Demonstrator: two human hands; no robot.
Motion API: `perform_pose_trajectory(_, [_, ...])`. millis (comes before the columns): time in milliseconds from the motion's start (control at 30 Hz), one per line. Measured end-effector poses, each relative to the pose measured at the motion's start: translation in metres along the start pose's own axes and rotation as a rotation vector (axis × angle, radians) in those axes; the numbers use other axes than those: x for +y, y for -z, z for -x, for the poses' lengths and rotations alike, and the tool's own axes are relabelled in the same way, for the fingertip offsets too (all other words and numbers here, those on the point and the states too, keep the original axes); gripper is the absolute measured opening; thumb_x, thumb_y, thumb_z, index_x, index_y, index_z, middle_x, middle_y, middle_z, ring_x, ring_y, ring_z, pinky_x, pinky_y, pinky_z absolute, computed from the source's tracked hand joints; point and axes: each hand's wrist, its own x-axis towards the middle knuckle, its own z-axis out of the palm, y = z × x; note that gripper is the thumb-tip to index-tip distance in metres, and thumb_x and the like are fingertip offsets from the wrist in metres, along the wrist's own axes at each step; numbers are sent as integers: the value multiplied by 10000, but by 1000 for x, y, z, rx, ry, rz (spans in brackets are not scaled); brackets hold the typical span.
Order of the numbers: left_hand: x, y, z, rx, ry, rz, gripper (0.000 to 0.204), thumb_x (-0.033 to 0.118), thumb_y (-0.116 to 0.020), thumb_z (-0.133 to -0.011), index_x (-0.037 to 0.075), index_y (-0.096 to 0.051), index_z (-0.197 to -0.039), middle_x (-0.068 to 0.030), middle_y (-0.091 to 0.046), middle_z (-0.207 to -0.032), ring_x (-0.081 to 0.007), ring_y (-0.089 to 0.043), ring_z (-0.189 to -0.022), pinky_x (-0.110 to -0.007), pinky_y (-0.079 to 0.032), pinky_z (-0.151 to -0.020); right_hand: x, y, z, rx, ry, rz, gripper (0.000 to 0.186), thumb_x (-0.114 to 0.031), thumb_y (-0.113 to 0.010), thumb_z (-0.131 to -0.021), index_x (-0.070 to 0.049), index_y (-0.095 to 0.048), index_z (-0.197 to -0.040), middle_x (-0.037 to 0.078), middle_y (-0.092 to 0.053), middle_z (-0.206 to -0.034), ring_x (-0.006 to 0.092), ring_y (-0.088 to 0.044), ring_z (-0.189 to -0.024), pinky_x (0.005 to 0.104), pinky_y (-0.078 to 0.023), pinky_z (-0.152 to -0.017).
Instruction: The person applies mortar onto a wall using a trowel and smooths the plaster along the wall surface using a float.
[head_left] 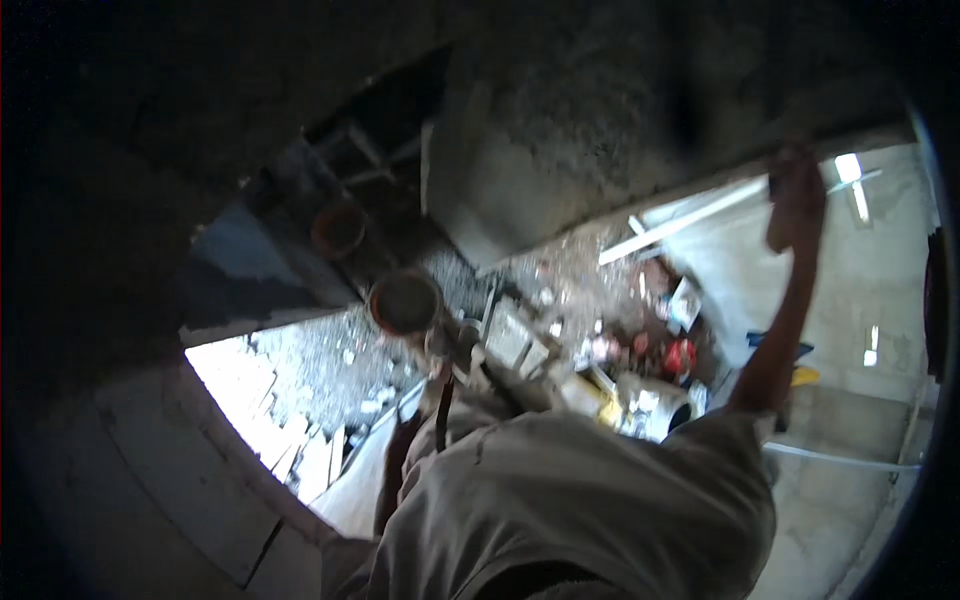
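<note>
Round pan (405,302), rust-coloured and shallow, sits left of centre in the head view, its hollow turned toward the camera. Whether the left hand (437,342) just beneath it grips it I cannot tell. At upper right, the right hand (797,205) is clenched on a concrete edge (700,180), seemingly for balance.

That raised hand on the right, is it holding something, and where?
The right hand is raised to the edge of the grey concrete slab overhead and seems to grip it. The picture is too dim to show how the fingers wrap it.
</note>
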Motion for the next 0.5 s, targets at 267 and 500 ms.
perform_pose_trajectory(267, [-30, -77, 27, -35, 52, -228, 972, 463, -654, -824, 195, -19, -1509, -173, -563, -1104, -299, -587, -946, -469, -476, -735, 131, -187, 152, -693, -84, 581, 245, -206, -610, -865, -87, -545, -1070, 134, -601, -784, 300, -619, -732, 414, -480, -647])
perform_pose_trajectory(500, [-83, -175, -23, 105, 117, -620, 961, 457, -667, -802, 202, -64, -1504, -173, -539, -1137, -333, -556, -1005, -502, -457, -795, 329, -448, 378, -1139, 712, 758, 387, -96, -516, -863, 5, -463, -1233, 229, -608, -1047, 340, -633, -843, 392, -521, -646])
